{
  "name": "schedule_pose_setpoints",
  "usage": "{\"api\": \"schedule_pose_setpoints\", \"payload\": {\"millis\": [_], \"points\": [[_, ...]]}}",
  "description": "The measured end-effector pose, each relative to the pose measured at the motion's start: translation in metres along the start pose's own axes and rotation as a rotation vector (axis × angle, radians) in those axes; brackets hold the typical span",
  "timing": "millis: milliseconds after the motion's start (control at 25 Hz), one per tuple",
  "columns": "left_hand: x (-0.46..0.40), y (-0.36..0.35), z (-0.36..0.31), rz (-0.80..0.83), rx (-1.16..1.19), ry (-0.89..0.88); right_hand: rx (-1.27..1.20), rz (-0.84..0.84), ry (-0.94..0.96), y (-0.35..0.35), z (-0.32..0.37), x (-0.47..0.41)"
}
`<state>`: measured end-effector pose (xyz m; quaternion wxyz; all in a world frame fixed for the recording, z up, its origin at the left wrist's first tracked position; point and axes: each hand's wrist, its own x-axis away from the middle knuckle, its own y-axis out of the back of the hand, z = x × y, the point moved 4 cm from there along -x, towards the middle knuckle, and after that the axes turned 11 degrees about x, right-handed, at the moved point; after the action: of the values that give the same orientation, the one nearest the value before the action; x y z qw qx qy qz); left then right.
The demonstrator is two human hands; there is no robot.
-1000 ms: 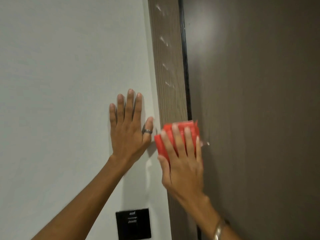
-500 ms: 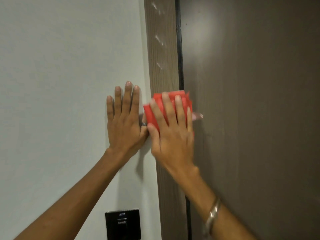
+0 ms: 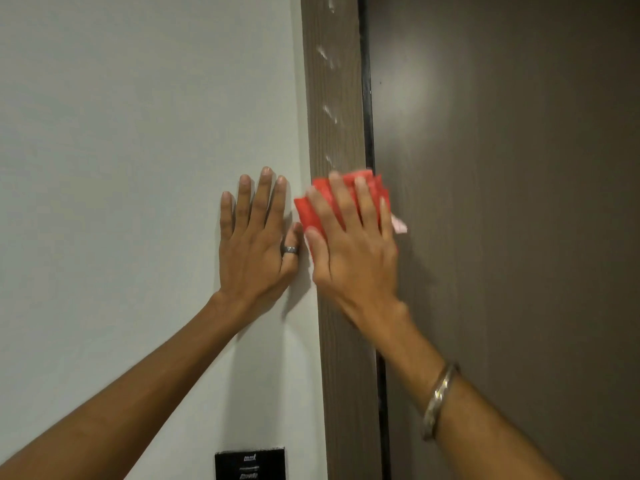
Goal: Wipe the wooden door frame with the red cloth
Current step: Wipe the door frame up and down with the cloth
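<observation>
- Right hand (image 3: pixel 353 251) flat, fingers spread, pressing the red cloth (image 3: pixel 313 211) against the wooden door frame (image 3: pixel 334 98); not gripping, only pinning it with palm and fingers.
- Red cloth folded into a thick pad, soft and slightly ribbed, with layered edges showing above the fingertips; a pale pink corner poking out on the right, past the little finger.
- Cloth spanning the full width of the frame, its left edge over the wall (image 3: pixel 138 133), its right edge over the dark gap beside the door (image 3: pixel 519 202).
- Wooden door frame a narrow brown strip with fine vertical grain, long axis running straight up and down; whitish smears scattered on its face above the cloth.
- Left hand (image 3: pixel 258 247) open and flat on the smooth matte pale wall, fingers together pointing up, a dark ring (image 3: pixel 290 250) on the thumb, thumb just beside the cloth.
- Metal bangle (image 3: pixel 438 400) on the right wrist.
- Door dark brown, smooth, with a soft sheen.
- Black rectangular plate (image 3: pixel 250 464) low on the wall.
</observation>
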<state>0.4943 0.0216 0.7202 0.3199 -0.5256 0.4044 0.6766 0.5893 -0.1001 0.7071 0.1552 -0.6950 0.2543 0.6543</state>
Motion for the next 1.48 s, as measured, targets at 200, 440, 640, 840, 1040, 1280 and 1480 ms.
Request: {"api": "schedule_pose_setpoints", "payload": {"millis": [200, 440, 640, 840, 1040, 1280, 1480], "points": [[-0.026, 0.01, -0.001, -0.021, 0.056, 0.058, 0.004, 0.004, -0.082, 0.007, -0.003, -0.054], [-0.026, 0.016, 0.001, 0.009, 0.06, 0.019, 0.015, 0.014, -0.079, 0.006, 0.001, -0.021], [-0.065, 0.022, 0.013, -0.031, 0.064, 0.044, -0.005, 0.033, 0.003, 0.022, -0.018, -0.145], [-0.06, 0.02, 0.023, -0.062, 0.079, 0.014, -0.019, -0.039, -0.084, 0.015, -0.006, -0.118], [-0.072, 0.026, 0.021, -0.031, 0.094, 0.022, -0.052, 0.0, -0.041, 0.019, -0.017, -0.133], [-0.112, 0.028, 0.028, -0.088, 0.096, -0.006, -0.012, -0.047, 0.087, 0.024, -0.027, -0.176], [-0.144, 0.03, 0.035, -0.133, 0.073, 0.027, -0.018, -0.067, 0.004, 0.02, -0.028, -0.192]]}}
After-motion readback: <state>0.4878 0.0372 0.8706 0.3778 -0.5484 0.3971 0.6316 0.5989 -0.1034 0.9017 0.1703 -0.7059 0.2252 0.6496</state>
